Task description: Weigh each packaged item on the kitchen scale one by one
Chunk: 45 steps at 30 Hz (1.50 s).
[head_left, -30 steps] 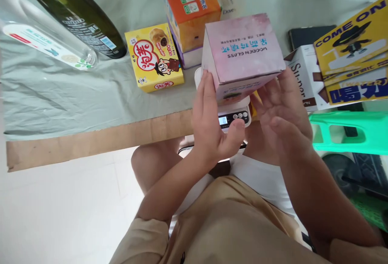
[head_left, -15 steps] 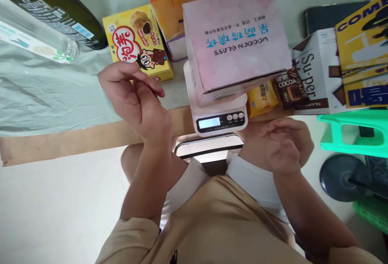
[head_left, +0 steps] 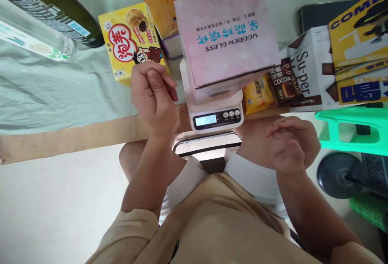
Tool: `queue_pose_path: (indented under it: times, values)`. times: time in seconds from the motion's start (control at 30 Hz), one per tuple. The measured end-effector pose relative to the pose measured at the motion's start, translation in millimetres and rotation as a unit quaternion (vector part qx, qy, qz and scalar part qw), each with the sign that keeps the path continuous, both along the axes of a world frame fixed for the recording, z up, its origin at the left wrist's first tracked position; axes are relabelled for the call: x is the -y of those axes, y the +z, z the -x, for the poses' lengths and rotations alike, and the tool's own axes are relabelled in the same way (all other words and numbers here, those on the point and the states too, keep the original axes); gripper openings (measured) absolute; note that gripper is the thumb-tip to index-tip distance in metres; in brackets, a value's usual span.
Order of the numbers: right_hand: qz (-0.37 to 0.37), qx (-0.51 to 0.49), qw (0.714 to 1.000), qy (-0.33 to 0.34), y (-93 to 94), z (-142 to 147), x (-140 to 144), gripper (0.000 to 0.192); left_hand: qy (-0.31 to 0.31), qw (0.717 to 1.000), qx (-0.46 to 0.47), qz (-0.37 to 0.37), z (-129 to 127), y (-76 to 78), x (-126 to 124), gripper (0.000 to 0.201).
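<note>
My left hand (head_left: 155,98) hovers left of the scale, its fingers curled in and the thumb resting against them; nothing shows in it. Just beyond it stands a yellow snack box (head_left: 129,39) with a cartoon figure. The white kitchen scale (head_left: 217,121) has a lit display, which seems to read 252. On the scale sits a pink box (head_left: 227,33) marked "WOODEN GLASS", touched by neither hand. My right hand (head_left: 294,144), slightly blurred, is held above my thigh, right of the scale. Its fingers are loosely bent, the thumb stands apart from them, and no object is visible.
An orange-topped pack (head_left: 163,9) stands behind the yellow box. A dark green bottle (head_left: 54,11) and a clear bottle (head_left: 33,39) lie at left. A yellow packet (head_left: 258,94), a cocoa packet (head_left: 285,84) and several boxes line the right. Below is a green stool (head_left: 348,130).
My left hand has moved right, closer to the scale, and its fingers are more curled. My right hand has shifted slightly right. The display digits are now legible; the view has shifted a little.
</note>
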State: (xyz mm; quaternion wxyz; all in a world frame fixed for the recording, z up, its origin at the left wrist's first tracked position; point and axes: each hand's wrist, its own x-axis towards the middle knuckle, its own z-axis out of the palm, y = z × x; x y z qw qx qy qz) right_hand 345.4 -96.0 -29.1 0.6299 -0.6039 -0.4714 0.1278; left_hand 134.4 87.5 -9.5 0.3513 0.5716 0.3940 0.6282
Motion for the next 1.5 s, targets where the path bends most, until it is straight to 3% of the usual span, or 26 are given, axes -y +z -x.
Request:
queue_pose_path:
  times: [0.23, 0.4, 0.5, 0.6, 0.7, 0.8, 0.9, 0.97, 1.1, 1.27, 1.33, 1.4, 1.5]
  values:
    - [0.016, 0.035, 0.999, -0.011, 7.9, 6, 0, 0.023, -0.041, 0.999, -0.003, -0.032, 9, -5.7, -7, 0.027]
    - [0.017, 0.047, 0.999, 0.013, 20.0, 11, -3, 0.023, -0.07, 0.997, 0.025, 0.015, 9, 1.5, 1, 0.031]
    - [0.001, 0.105, 0.993, 0.047, 35.2, 1, -8, 0.023, -0.053, 0.998, 0.02, 0.019, 6, 4.7, 2, 0.049]
    - [0.003, 0.219, 0.972, 0.091, 66.7, -17, -20, 0.032, -0.042, 0.998, 0.024, 0.032, 3, 4.3, 1, 0.049]
    - [0.026, 0.314, 0.943, 0.107, 116.4, -25, -41, 0.035, -0.057, 0.997, 0.029, 0.034, 4, 0.8, -1, 0.024]
    - [0.125, 0.322, 0.933, 0.1, 169.2, -14, -71, 0.027, -0.07, 0.996, 0.034, 0.035, 6, -0.5, -1, 0.015]
    - [0.241, 0.339, 0.898, 0.142, 200.2, 6, -108, 0.041, -0.097, 0.992, 0.038, 0.073, 6, 3.1, 3, 0.019]
    - [0.295, 0.362, 0.864, 0.187, 204.1, 15, -134, 0.057, -0.114, 0.988, 0.038, 0.097, 7, 6.4, 6, 0.024]
    - [0.335, 0.395, 0.821, 0.241, 193.5, 22, -173, 0.09, -0.133, 0.988, 0.017, 0.078, 10, 8.1, 8, 0.032]
    - [0.4, 0.552, 0.686, 0.253, 184.8, 25, -193, 0.138, -0.141, 0.987, 0.0, 0.081, 14, 4.3, 5, 0.037]
    - [0.368, 0.57, 0.68, 0.279, 183.5, 24, -199, 0.134, -0.14, 0.987, -0.012, 0.082, 15, 3.7, 4, 0.038]
    - [0.33, 0.559, 0.695, 0.308, 186.0, 22, -205, 0.124, -0.138, 0.987, -0.026, 0.081, 16, 3.7, 2, 0.041]
    - [0.333, 0.541, 0.722, 0.273, 201.3, 14, -209, 0.114, -0.135, 0.987, -0.04, 0.078, 17, 4.4, 1, 0.044]
